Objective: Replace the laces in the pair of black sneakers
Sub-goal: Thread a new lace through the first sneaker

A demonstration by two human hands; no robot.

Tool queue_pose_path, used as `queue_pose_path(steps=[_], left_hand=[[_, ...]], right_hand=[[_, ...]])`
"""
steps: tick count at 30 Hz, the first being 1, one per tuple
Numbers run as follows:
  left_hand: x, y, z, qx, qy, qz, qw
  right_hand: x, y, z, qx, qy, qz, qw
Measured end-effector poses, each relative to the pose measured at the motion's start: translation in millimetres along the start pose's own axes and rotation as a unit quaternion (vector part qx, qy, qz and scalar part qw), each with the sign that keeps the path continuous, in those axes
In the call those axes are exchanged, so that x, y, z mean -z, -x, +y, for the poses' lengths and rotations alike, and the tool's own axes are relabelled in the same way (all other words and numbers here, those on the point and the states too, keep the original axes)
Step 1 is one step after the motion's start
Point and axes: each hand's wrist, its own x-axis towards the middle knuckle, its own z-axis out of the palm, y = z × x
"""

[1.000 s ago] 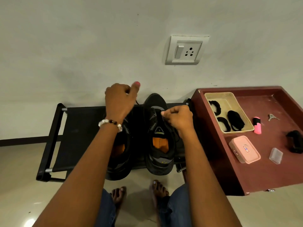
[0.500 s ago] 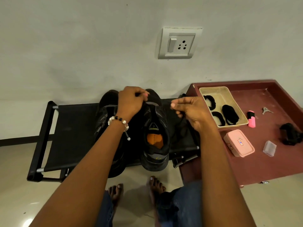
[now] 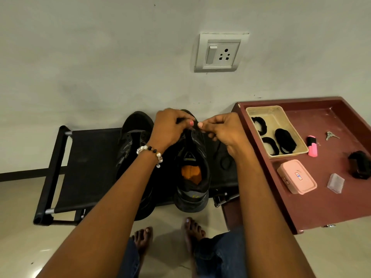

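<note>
Both the left hand (image 3: 170, 129) and right hand (image 3: 222, 130) pinch a thin black lace (image 3: 193, 128) over the right-hand black mesh sneaker (image 3: 192, 177), fingers closed, apparently to thread it.

Two sneakers (image 3: 191, 169) stood side by side on a low rack (image 3: 88, 167) against the wall, toes toward it. Right of the rack sat the counter (image 3: 321, 203). At its far left corner lay a tray (image 3: 281, 121) holding coiled laces (image 3: 285, 143). Nearer than the tray sat a lidded box (image 3: 296, 176), with a small case (image 3: 335, 182) to its right. A wall socket (image 3: 220, 53) was above the sneakers.
</note>
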Motion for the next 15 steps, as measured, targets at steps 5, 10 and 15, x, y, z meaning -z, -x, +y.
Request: queue_pose_path(steps=[5, 10, 15], left_hand=[[29.4, -6.3, -28.0, 0.162, -0.004, 0.231, 0.959], [28.1, -7.4, -40.2, 0.189, -0.133, 0.18, 0.956], [4.2, -6.5, -10.9, -0.01, -0.068, 0.021, 0.997]], right_hand=[[24.2, -3.2, 11.4, -0.039, 0.006, 0.029, 0.999], [24.3, -6.3, 13.9, -0.043, 0.013, 0.047, 0.998], [5.4, -4.9, 1.4, -0.023, -0.041, 0.0, 0.999]])
